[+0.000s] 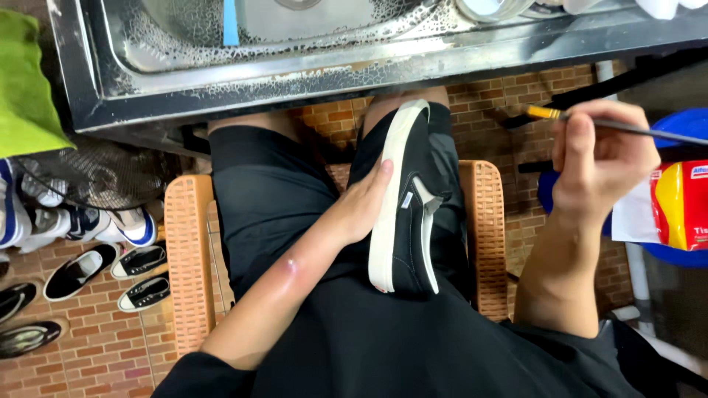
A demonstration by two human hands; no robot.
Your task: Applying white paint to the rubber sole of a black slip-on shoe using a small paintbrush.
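Head view: shoe (404, 214) on lap, sole edge up, left hand (361, 206) flat against its side, fingers together, steadying. Right hand (599, 158) raised beside it, fingers pinched on brush (590, 120). Likely mid-painting sole edge; next stroke needs steady tip. Sink (221, 74) beyond.

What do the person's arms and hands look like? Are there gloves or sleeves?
No gloves: both the left hand and the right hand are bare. The forearms are bare too. Black sleeves end near the elbows. The left forearm looks wet and shiny. No watch or rings show.
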